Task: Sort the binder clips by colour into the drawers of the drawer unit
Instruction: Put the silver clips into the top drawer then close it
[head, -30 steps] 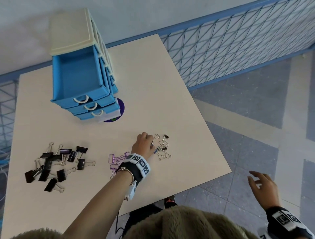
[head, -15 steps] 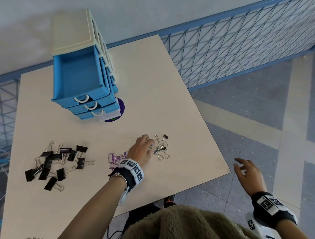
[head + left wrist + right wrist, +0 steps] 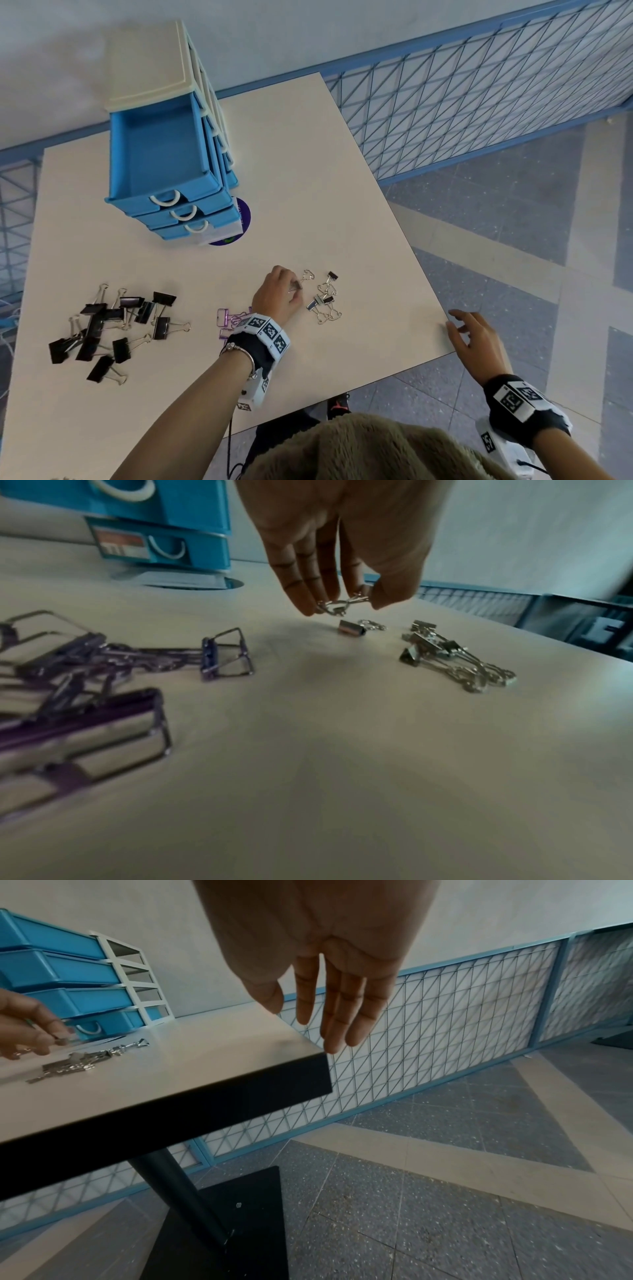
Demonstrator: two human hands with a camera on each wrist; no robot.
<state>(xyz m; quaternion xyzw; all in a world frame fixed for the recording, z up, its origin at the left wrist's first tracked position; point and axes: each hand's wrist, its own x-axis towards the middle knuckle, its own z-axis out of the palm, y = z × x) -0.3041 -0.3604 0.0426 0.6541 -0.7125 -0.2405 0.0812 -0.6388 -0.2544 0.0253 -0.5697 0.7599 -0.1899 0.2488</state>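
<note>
My left hand (image 3: 279, 294) (image 3: 342, 607) pinches a small silver binder clip (image 3: 339, 606) between thumb and fingers, just above the table. More silver clips (image 3: 323, 301) (image 3: 455, 658) lie to its right, and one (image 3: 351, 628) sits below the fingers. Purple clips (image 3: 227, 317) (image 3: 226, 656) lie beside the wrist. A pile of black clips (image 3: 113, 325) is at the left. The blue drawer unit (image 3: 168, 164) stands at the back with its top drawer (image 3: 154, 161) pulled out and bare inside. My right hand (image 3: 474, 337) (image 3: 329, 996) hovers at the table's right corner, fingers straight, holding nothing.
The white table (image 3: 308, 171) ends in a dark edge (image 3: 205, 1096) under my right hand. A blue wire fence (image 3: 462, 102) runs behind and to the right. A purple round sticker (image 3: 239, 219) lies under the drawer unit. Tiled floor (image 3: 513, 240) is to the right.
My right hand has risen from beside my body to the table's right corner. My left hand stayed at the silver clips and now has one pinched.
</note>
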